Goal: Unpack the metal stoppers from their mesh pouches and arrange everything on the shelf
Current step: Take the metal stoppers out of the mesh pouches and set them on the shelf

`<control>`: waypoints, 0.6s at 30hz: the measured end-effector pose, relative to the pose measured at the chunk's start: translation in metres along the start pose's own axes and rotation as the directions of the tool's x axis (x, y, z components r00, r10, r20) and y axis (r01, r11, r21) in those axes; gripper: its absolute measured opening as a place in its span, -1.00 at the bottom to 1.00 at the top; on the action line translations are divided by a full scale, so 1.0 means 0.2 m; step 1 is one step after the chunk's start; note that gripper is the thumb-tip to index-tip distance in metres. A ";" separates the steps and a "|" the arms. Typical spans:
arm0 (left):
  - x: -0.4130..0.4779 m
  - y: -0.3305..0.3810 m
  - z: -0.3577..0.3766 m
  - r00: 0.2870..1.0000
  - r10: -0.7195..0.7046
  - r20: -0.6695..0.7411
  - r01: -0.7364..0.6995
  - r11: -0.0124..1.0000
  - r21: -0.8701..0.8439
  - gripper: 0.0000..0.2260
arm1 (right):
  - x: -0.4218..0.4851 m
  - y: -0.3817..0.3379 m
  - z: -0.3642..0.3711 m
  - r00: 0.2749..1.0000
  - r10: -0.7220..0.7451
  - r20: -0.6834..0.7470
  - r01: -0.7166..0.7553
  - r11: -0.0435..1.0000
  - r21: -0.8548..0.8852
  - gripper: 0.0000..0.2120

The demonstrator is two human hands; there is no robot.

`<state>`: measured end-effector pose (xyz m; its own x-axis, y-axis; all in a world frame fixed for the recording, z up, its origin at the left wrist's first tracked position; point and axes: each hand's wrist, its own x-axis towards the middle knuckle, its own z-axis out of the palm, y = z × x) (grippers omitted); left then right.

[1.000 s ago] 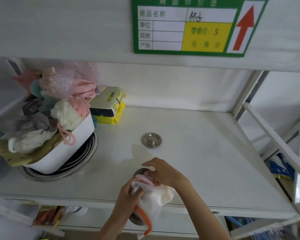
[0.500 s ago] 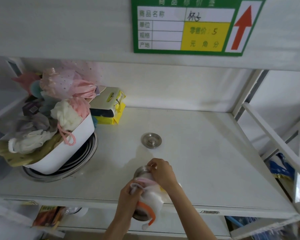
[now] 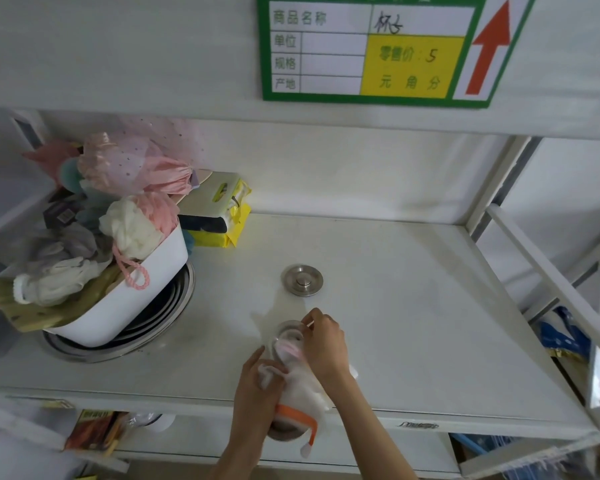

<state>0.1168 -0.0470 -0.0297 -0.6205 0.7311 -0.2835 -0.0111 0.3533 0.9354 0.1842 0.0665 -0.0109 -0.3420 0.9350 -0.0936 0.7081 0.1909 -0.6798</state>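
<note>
One round metal stopper (image 3: 302, 280) lies flat on the white shelf (image 3: 413, 306), unpacked. Nearer the front edge, my left hand (image 3: 257, 393) grips a white mesh pouch (image 3: 300, 389) with an orange band and pink drawstring. My right hand (image 3: 324, 344) pinches a second metal stopper (image 3: 287, 330), which sticks out of the pouch's mouth just above the shelf. Another metal piece (image 3: 284, 429) shows at the pouch's bottom end, past the shelf edge.
A white tub (image 3: 125, 306) heaped with mesh sponges and cloth stands on stacked metal rings (image 3: 146, 330) at the left. Yellow packets (image 3: 222, 216) lie against the back wall. A green price label (image 3: 378, 50) hangs on the shelf above. White frame bars (image 3: 548, 271) run along the right.
Both hands moved forward over the shelf with the pouch. The stopper has come further out of the pouch's mouth under my right hand.
</note>
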 end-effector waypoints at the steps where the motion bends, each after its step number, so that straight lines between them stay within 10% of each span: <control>1: 0.01 0.01 0.00 1.000 0.017 0.019 -0.018 0.998 0.053 -0.65 | 0.00 0.00 0.01 1.000 -0.005 0.020 0.005 1.000 -0.006 -0.84; 18: 0.06 0.03 0.00 0.999 -0.031 0.026 0.031 0.999 -0.013 -0.86 | 0.09 -0.02 0.02 0.999 0.006 0.036 -0.002 0.996 -0.095 -0.80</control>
<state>0.1081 -0.0360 -0.0275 -0.5993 0.7347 -0.3179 -0.0410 0.3684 0.9288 0.1719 0.0819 -0.0131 -0.3601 0.9246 -0.1241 0.7642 0.2161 -0.6077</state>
